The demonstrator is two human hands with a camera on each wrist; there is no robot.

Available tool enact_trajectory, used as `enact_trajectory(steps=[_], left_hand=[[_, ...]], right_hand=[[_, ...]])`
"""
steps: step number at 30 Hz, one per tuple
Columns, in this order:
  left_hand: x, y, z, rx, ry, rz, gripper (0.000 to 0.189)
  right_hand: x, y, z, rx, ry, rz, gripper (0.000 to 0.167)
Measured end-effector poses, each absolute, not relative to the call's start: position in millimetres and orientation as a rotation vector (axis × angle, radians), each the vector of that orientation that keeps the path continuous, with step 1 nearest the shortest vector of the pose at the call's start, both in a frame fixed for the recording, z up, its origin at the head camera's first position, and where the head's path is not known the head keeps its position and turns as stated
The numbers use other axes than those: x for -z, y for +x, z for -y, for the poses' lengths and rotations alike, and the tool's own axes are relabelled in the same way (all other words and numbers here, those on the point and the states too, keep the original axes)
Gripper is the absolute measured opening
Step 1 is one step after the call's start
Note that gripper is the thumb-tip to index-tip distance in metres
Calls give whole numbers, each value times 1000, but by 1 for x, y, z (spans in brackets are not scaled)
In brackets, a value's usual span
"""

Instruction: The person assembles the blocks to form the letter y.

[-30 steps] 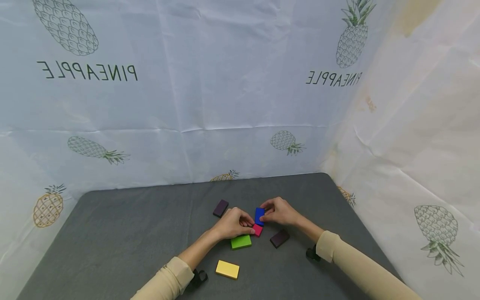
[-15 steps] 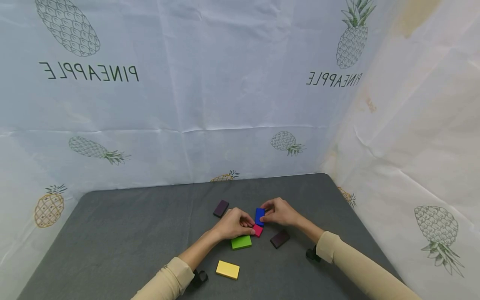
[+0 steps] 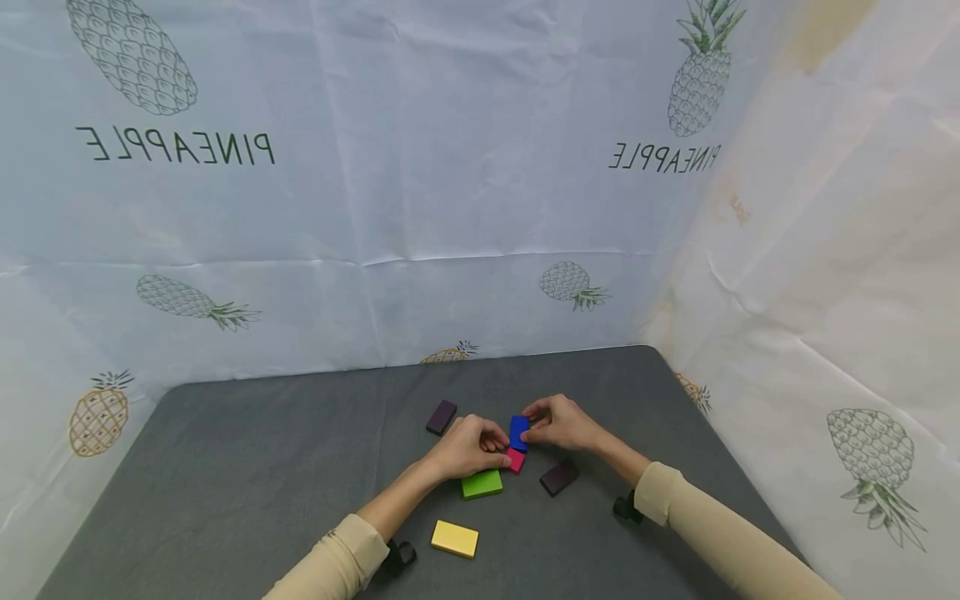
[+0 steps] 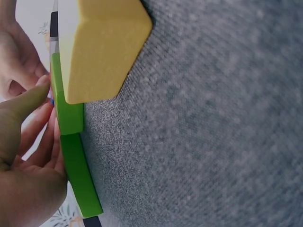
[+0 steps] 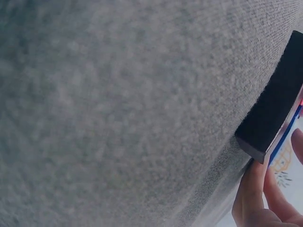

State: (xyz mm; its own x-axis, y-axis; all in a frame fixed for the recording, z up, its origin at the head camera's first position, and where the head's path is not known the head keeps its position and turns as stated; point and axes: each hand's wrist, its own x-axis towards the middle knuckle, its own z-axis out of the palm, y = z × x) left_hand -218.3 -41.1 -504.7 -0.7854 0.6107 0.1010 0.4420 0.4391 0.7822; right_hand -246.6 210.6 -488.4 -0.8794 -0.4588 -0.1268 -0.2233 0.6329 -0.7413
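Note:
My left hand (image 3: 465, 446) pinches a small red block (image 3: 517, 461), its thumb at the near side and its fingertips by the far side. Right behind the red block lies a blue block (image 3: 519, 433), end against it. My right hand (image 3: 566, 423) grips the blue block between thumb and fingers. A green block (image 3: 482, 484) lies just below the left hand. In the left wrist view, the left hand (image 4: 33, 170) shows beside the green block's side (image 4: 79, 177). The right wrist view has the blue block's edge (image 5: 284, 137) mostly hidden behind a dark block (image 5: 277, 99).
A yellow block (image 3: 454, 539) lies nearest the person on the dark grey table (image 3: 247, 483). One dark block (image 3: 442, 417) is behind the left hand, another dark block (image 3: 559, 477) below the right hand. A pineapple-print curtain (image 3: 450, 200) stands along the table's back.
Both hands stay nearly still on the red and blue blocks. The other blocks keep their places.

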Motion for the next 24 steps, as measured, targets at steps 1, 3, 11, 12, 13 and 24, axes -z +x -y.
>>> enact_trajectory(steps=[1, 3, 11, 12, 13, 24], left_hand=[[505, -219, 41, -1272, 933, -2494, 22], [507, -220, 41, -1286, 970, -2506, 23], [506, -221, 37, -1329, 999, -2493, 18], [505, -221, 36, -1328, 997, -2490, 18], [505, -221, 36, -1325, 988, -2487, 17], [505, -221, 33, -1312, 951, -2470, 16]], right_hand=[[488, -247, -211, 1101, -551, -2550, 41], [487, -247, -212, 1108, -552, -2544, 41], [483, -242, -219, 1153, -560, -2522, 41], [482, -241, -220, 1161, -559, -2517, 41], [482, -240, -221, 1170, -560, -2510, 42], [475, -228, -237, 1216, -568, -2462, 47]])
